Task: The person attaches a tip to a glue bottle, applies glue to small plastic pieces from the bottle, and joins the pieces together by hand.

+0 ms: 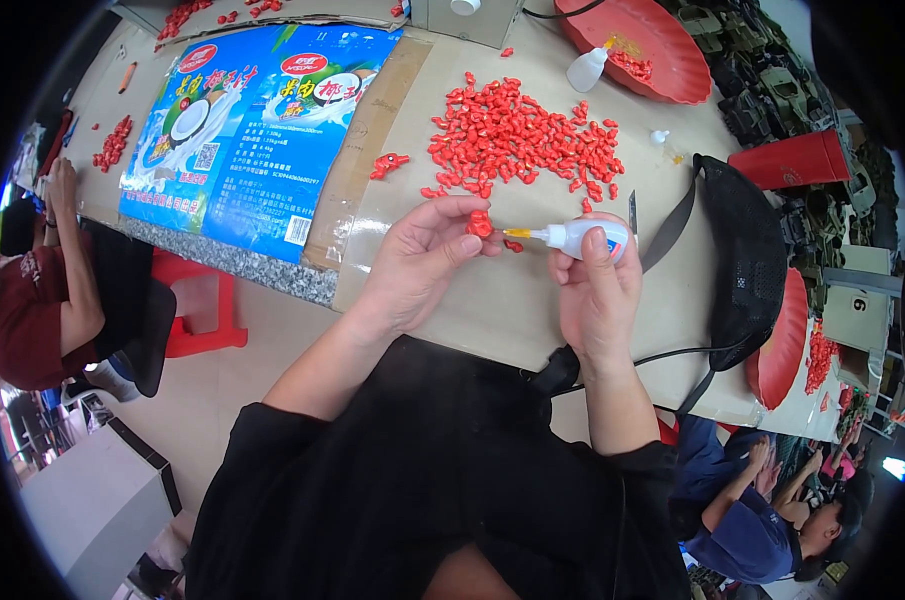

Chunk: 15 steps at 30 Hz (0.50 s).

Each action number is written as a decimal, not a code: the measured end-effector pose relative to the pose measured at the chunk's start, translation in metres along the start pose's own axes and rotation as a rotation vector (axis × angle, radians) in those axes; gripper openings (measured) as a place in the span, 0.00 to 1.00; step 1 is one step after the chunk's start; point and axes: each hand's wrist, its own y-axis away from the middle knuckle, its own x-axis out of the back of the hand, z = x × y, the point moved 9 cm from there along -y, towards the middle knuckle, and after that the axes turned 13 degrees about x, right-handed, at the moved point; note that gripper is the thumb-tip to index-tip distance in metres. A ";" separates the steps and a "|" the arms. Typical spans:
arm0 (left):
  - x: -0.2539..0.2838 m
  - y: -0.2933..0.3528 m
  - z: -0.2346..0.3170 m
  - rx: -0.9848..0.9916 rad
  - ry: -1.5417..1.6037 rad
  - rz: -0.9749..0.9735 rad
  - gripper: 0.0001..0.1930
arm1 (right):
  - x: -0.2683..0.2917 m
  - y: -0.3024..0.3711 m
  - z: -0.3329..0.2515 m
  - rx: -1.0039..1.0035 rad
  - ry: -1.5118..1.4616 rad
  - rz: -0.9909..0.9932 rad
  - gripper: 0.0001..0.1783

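Note:
Between the thumb and fingers of my left hand (pixel 417 258) is a small red moulded piece (pixel 479 224). My right hand (pixel 597 300) is wrapped round a small white glue bottle (pixel 578 238), tipped sideways. Its yellow nozzle points left and reaches the red piece or lies just beside it; I cannot tell whether they touch. A loose red bit (pixel 513 246) lies under the nozzle. Beyond my hands spreads a heap of small red parts (pixel 512 135), and a larger red piece (pixel 389 165) sits apart at its left.
A blue printed cardboard sheet (pixel 242 175) covers the table's left part. Far right are a red scalloped tray (pixel 672 55) and another white bottle (pixel 586 70). At right lie a black bag (pixel 742 260) with straps and a red cylinder (pixel 790 160). Other people sit at left and lower right.

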 end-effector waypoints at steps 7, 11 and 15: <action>-0.001 0.000 0.003 -0.044 0.001 -0.012 0.13 | -0.004 0.002 0.004 0.003 0.025 -0.009 0.11; -0.003 -0.001 0.004 -0.018 -0.007 0.025 0.12 | -0.005 0.002 0.001 0.049 0.037 -0.030 0.12; -0.001 -0.001 0.002 -0.019 -0.009 0.029 0.12 | -0.007 0.003 -0.001 0.077 0.108 -0.032 0.12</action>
